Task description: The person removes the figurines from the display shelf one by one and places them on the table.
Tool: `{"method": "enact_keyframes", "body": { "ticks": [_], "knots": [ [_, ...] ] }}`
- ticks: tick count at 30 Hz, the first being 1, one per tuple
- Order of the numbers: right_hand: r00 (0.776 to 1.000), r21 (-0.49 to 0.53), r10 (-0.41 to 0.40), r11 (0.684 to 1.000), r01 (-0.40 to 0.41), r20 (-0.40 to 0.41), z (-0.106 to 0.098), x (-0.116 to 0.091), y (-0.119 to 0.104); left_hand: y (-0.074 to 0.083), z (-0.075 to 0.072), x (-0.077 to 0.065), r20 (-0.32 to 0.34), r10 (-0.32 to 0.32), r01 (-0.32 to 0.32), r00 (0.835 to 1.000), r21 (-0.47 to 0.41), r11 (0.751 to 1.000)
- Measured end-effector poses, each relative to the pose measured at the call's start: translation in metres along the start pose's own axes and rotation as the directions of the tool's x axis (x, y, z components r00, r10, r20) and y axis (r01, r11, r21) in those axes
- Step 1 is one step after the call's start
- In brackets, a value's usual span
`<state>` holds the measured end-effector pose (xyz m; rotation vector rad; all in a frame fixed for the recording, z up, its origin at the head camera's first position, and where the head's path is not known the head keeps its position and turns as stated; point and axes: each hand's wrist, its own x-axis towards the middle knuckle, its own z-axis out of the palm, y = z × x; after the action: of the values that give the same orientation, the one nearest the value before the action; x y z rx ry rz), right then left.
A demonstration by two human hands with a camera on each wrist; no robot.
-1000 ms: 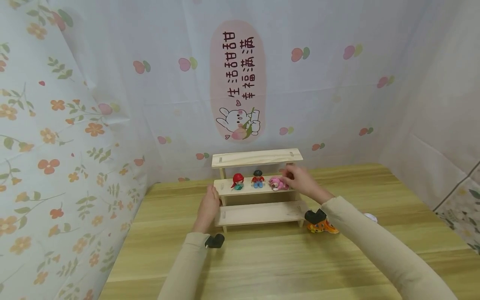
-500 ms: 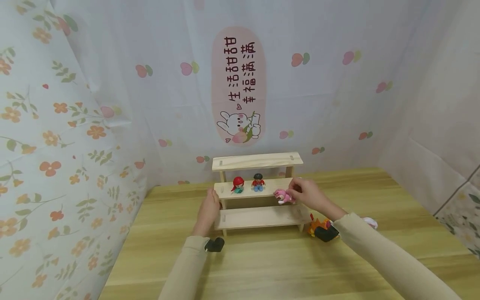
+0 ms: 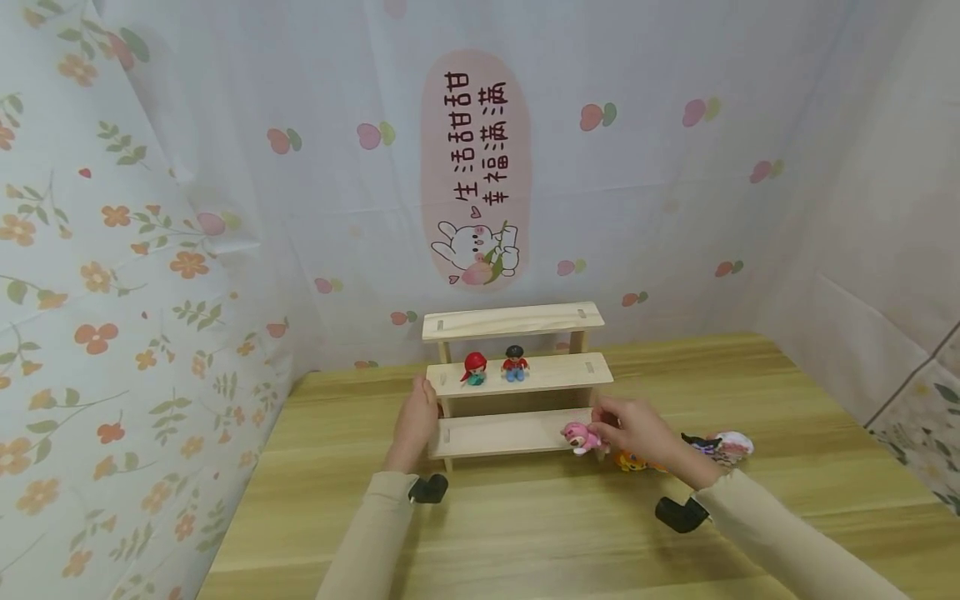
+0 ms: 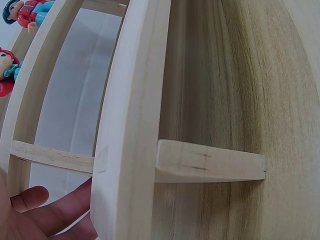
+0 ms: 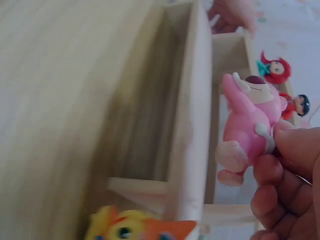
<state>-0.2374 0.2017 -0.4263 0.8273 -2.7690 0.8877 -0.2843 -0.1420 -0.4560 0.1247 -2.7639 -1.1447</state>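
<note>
Right grip [image 3: 637,427] pinching the pink bear [image 3: 580,439]

So the bear's held between thumb [image 5: 300,145] and fingers [image 5: 266,200], in front of the right end of the bottom shelf [image 3: 491,434]; can't tell if it touches the wood. Left grip [image 3: 416,419] rests at the other end of the wooden rack [image 3: 513,321], digits mostly straight. Middle shelf [image 3: 562,372] has a red-haired figure [image 3: 475,368] beside a dark-haired one [image 3: 515,364]. Orange toy [image 3: 632,461], partly hidden, is on the desk [image 3: 525,533] near the right hand.

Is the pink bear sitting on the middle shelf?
No, the right hand holds the pink bear near the right end of the bottom shelf, away from the middle shelf.
</note>
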Motion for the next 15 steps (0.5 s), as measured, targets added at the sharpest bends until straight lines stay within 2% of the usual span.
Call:
{"method": "enact_keyframes", "body": {
  "ticks": [3,8,12,15],
  "knots": [
    [1.000,-0.058,-0.024,0.998,0.024,-0.009,0.008,-0.009,0.003,0.000,0.000,0.000,0.002,0.001,-0.001,1.000,-0.002,1.000],
    [0.984,-0.179,-0.138,0.977,0.117,-0.110,0.020,-0.018,0.008,-0.001,0.001,-0.001,0.004,-0.002,0.002,1.000,0.000,1.000],
    [0.960,-0.209,-0.208,0.964,0.167,-0.189,0.024,-0.024,0.010,0.000,0.001,-0.001,0.003,0.009,-0.009,1.000,0.003,1.000],
    [0.952,-0.200,-0.221,0.963,0.179,-0.210,0.027,-0.027,0.011,0.000,0.000,-0.002,0.006,0.012,-0.012,1.000,0.002,1.000]
  ]
}}
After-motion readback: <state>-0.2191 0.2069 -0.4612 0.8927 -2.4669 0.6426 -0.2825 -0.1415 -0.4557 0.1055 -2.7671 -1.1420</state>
